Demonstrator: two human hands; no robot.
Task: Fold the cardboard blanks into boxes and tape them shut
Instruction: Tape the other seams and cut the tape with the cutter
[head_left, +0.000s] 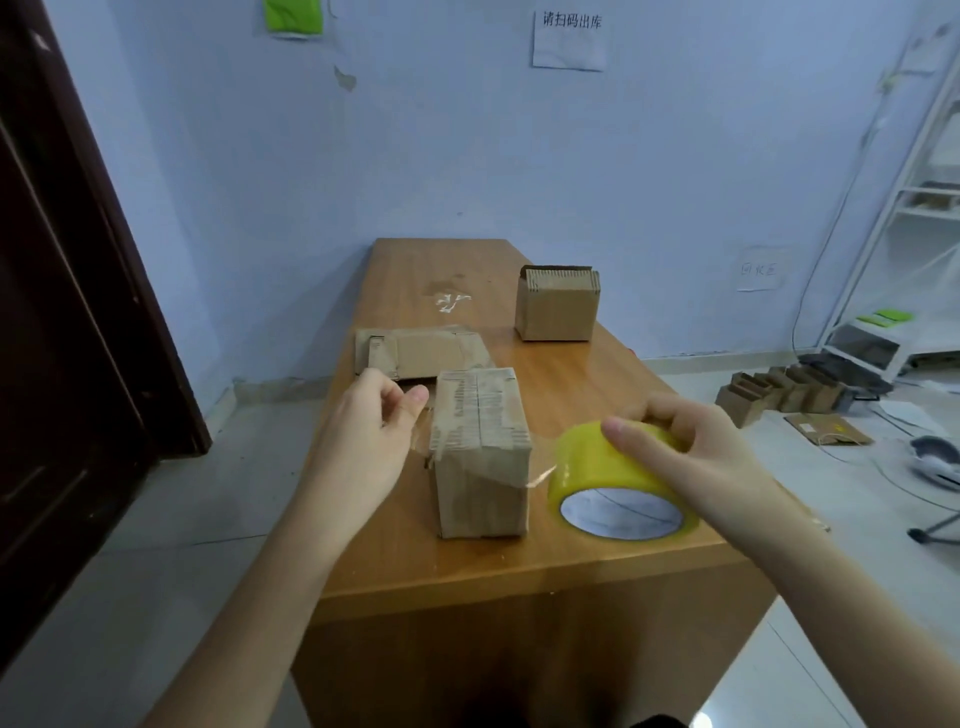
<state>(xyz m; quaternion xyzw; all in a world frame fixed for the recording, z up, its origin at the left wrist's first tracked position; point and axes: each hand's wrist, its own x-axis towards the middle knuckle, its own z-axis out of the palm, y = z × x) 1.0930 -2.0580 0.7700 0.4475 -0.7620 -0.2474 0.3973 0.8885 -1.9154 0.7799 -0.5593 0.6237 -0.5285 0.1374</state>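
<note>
Head view shows you mid-way through taping one box (480, 452), which stands near the front of the tabletop (597, 551). Your right hand (691, 457) grips the tape roll (618, 483) just right of the box, thumb over the top and fingers curled round the far side. Your left hand (374, 421) is at the box's left edge, thumb and fingers pinched together on what looks like the free end of the strip; the clear tape is hard to make out there, so take that as a guess. A stretch of tape (498, 470) runs from the roll across the box's near upper corner.

To do this step well, keep the strip taut between your hands and lay it over the seam on top, not slanted across the corner as it seems to sit now. Press it down from the middle outward so no bubbles or creases set in, and carry both ends a little way down the sides before you tear it off. Hold the box steady; it looks light and could slide as you pull.

Behind it a flat blank (415, 351) lies waiting, and another box (557, 306) stands farther back on the right.
</note>
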